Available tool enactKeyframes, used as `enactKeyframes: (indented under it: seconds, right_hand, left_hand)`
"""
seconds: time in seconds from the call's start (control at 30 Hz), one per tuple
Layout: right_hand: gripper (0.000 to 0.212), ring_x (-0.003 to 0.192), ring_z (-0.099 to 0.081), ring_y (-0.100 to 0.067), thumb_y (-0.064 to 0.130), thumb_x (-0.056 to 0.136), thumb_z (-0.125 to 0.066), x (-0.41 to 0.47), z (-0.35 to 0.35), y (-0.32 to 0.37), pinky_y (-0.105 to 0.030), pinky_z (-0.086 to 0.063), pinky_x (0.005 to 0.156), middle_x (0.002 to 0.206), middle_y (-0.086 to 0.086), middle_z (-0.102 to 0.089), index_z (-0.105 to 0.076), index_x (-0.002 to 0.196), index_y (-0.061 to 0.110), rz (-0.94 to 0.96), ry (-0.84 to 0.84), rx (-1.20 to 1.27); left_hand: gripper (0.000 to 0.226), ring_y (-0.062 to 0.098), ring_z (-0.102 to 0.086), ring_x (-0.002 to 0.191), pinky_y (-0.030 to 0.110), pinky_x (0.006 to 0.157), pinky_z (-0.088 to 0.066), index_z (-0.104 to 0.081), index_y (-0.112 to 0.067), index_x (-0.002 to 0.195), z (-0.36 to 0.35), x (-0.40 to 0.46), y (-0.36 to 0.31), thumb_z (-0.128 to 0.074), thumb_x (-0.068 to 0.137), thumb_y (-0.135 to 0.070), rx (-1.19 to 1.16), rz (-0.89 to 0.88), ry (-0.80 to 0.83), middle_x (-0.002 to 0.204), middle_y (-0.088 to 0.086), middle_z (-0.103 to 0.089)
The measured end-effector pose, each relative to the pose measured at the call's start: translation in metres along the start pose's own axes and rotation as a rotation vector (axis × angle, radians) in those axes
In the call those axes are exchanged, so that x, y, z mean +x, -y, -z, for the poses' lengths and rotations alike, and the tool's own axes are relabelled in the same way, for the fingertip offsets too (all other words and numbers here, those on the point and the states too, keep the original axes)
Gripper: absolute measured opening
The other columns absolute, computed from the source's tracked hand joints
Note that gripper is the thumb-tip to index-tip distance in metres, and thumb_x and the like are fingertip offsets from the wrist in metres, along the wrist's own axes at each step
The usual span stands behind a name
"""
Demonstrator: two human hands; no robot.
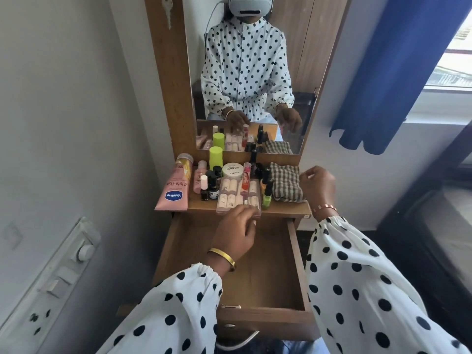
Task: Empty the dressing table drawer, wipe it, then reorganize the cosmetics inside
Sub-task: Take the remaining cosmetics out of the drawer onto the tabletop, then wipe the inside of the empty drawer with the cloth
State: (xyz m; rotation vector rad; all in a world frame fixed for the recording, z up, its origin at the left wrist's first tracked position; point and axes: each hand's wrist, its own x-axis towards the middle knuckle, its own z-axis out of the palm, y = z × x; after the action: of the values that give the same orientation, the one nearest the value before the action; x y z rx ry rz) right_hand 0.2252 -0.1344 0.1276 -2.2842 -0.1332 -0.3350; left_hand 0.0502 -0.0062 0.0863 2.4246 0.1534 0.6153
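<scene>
while the drawer (pixel 293 261) lies open, left fingers (pixel 245 213) touch the clear case (pixel 238 198), gripping nothing.

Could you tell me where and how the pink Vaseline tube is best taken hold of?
Probably around its broad lower body, from the left. The Vaseline tube lies flat at the shelf's left edge, cap toward the mirror, with small bottles crowding its right side. Its left side and flat crimped end near the shelf front are free.
</scene>
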Motion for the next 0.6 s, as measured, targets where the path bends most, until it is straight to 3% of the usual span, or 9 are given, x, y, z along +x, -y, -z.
enactKeyframes:
  seconds: [0.13,0.23,0.43,0.6]
  right_hand:
    - [0.05,0.102,-0.056,-0.033,0.046,0.086,-0.054,0.002,-0.006,-0.016,-0.04,-0.048,0.088,0.117,-0.017,-0.057,-0.061,0.11,0.004,-0.127,0.245,-0.287]
    - [0.056,0.104,-0.057,-0.034,0.052,0.084,-0.053,-0.001,-0.014,-0.02,-0.04,-0.049,0.089,0.117,-0.017,-0.06,-0.059,0.114,0.005,-0.174,0.311,-0.276]
    - [0.049,0.102,-0.059,-0.034,0.043,0.084,-0.057,-0.003,-0.018,-0.015,-0.039,-0.049,0.084,0.114,-0.017,-0.061,-0.059,0.112,0.003,-0.185,0.291,-0.264]
    - [0.037,0.101,-0.057,-0.035,0.024,0.082,-0.063,-0.004,-0.02,-0.009,-0.034,-0.046,0.077,0.112,-0.021,-0.059,-0.056,0.109,-0.001,-0.138,0.248,-0.163]
  left_hand:
    - [0.031,0.013,-0.052,0.113,0.018,0.094,-0.038,-0.059,-0.015,0.117,-0.012,0.007,-0.011,-0.05,0.087,-0.012,-0.043,-0.03,0.081,0.121,0.001,-0.058]
    - [0.03,0.012,-0.053,0.111,0.015,0.091,-0.037,-0.059,-0.016,0.116,-0.021,0.009,-0.014,-0.051,0.087,-0.012,-0.064,-0.025,0.108,0.12,0.001,-0.059]
    - [0.026,0.013,-0.057,0.103,0.019,0.086,-0.044,-0.062,-0.017,0.11,-0.029,0.007,-0.013,-0.053,0.085,-0.013,-0.105,-0.009,0.093,0.112,0.001,-0.061]
    - [0.024,0.017,-0.058,0.098,0.026,0.084,-0.049,-0.063,-0.014,0.106,-0.029,0.003,-0.012,-0.054,0.084,-0.01,-0.129,-0.012,0.09,0.108,0.004,-0.062]
